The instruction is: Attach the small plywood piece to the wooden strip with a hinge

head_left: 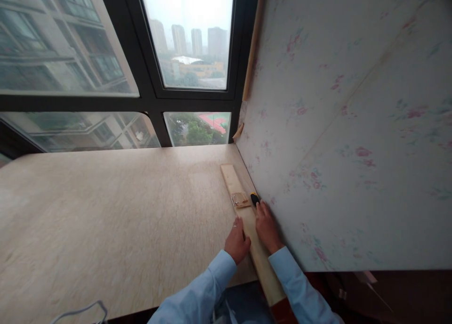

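A long pale wooden board (259, 251) lies on the stone-look sill, running from near the window toward me beside the papered wall. My left hand (237, 241) is at the board's left edge, fingers closed in a pinch; a small glint shows at the fingers, but what they hold is too small to make out. At the right edge, my right hand (267, 227) is closed on a small black tool with a yellow end (254, 199), its kind unclear. Just beyond both hands, a small tan piece with thin metal bits (240, 200) rests on the board.
The floral-papered wall (335, 126) rises close on the right, its paper torn near the corner (238, 132). Dark-framed windows (194, 98) stand behind the sill (123, 220). A grey cable (84, 309) lies at the sill's front left.
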Action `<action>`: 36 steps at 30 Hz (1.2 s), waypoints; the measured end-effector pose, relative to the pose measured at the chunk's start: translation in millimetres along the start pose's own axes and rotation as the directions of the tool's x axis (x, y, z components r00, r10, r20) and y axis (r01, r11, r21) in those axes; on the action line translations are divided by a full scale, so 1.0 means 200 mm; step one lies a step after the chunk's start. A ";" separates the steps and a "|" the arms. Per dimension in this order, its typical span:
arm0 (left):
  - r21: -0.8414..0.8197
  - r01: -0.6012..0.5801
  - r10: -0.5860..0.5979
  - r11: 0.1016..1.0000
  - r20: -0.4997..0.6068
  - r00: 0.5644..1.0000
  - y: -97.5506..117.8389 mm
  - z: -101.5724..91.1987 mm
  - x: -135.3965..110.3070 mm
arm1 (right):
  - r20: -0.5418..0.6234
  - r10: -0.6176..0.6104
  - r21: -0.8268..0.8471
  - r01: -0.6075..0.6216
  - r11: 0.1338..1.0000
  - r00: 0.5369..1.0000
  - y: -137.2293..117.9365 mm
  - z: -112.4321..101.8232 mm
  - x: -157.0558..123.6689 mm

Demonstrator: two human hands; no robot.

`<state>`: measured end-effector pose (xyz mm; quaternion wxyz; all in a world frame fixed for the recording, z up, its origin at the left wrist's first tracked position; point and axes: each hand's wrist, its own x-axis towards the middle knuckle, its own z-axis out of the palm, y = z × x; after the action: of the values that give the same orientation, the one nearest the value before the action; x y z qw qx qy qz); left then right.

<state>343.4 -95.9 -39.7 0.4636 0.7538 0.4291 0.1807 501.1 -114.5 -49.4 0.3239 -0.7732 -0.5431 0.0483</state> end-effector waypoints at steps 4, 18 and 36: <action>-0.009 -0.002 0.002 1.000 0.000 1.000 0.01 -0.02 0.04 | 0.065 -0.036 0.061 0.032 0.998 0.997 -0.10 -0.02 -0.05; -0.133 -0.090 0.063 0.987 -0.192 0.979 -0.26 -0.27 -0.15 | 0.108 0.058 0.110 -0.069 0.991 0.992 -0.08 0.07 -0.05; -0.092 -0.260 0.216 0.961 -0.336 0.917 -0.47 -0.42 -0.43 | 0.209 0.243 -0.403 -0.143 0.904 0.947 -0.34 0.04 0.30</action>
<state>192.0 -101.2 -67.0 0.4115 0.7278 0.3907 0.3851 466.8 -43.7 -1.8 0.0881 -0.8591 -0.4989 0.0721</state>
